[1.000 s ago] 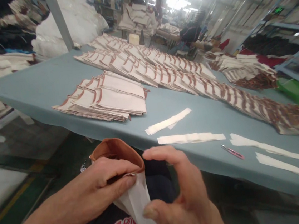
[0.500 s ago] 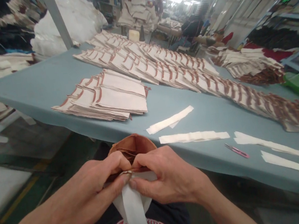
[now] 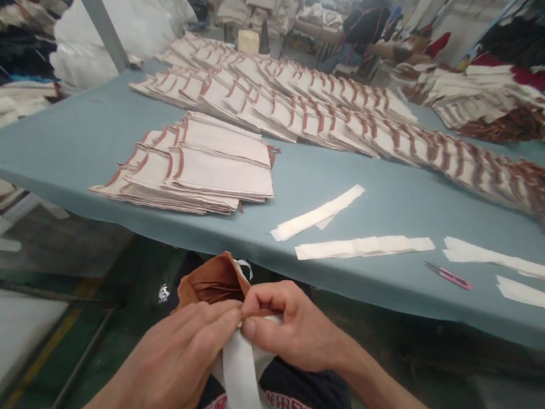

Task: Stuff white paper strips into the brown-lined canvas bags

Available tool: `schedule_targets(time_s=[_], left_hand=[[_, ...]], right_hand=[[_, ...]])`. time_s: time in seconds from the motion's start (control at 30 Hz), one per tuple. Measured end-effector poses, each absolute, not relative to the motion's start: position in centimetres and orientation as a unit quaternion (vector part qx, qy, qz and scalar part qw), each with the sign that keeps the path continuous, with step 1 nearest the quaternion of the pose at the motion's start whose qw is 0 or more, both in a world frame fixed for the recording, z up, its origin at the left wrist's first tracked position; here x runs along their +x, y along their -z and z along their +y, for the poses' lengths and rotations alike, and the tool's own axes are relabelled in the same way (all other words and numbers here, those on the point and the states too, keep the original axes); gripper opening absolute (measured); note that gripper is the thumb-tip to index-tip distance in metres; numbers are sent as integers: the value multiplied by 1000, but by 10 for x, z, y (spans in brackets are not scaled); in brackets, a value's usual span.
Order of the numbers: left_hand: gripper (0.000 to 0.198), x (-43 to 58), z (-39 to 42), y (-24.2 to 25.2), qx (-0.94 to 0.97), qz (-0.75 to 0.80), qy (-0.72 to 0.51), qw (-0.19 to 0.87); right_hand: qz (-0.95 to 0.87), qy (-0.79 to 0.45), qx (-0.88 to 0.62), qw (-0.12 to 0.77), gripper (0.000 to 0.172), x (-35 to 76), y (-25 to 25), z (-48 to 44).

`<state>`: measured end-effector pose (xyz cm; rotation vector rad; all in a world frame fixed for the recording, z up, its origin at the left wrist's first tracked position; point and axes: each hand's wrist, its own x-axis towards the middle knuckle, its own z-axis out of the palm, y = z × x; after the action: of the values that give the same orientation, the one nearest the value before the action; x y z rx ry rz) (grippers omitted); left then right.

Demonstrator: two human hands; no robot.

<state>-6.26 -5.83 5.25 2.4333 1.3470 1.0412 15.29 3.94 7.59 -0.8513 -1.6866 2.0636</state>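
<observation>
Both hands meet in front of my lap, below the near edge of the blue table (image 3: 73, 142). My left hand (image 3: 182, 359) is closed on a cream cloth bag with a brown band (image 3: 210, 284) at its mouth. My right hand (image 3: 286, 324) pinches the same bag at the seam, thumb against my left fingertips. A cream strip of the bag (image 3: 247, 391) hangs down between my wrists.
A stack of finished cream bags (image 3: 194, 167) lies on the table ahead, with long overlapping rows (image 3: 341, 118) behind it. Cream fabric strips (image 3: 363, 246) and a small pink snipper (image 3: 448, 274) lie at the right. Another person (image 3: 370, 22) sits far back.
My right hand, open and apart a second ago, has closed onto the bag beside my left hand. The bag's brown mouth has shifted slightly left and the view has tilted down.
</observation>
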Motion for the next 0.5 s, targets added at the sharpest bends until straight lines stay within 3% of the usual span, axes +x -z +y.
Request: schedule_targets(time_s=[0.23, 0.4, 0.5], left_hand=[[50, -54, -60, -36, 808, 459, -364, 60], [52, -50, -63, -37, 791, 461, -392, 93], [45, -45, -63, -50, 768, 464, -423, 130]], right_hand=[[-451, -824, -288, 187, 46, 152, -58, 36], [-490, -802, -298, 168, 45, 152, -66, 39], [-568, -750, -295, 167, 35, 156, -78, 39]])
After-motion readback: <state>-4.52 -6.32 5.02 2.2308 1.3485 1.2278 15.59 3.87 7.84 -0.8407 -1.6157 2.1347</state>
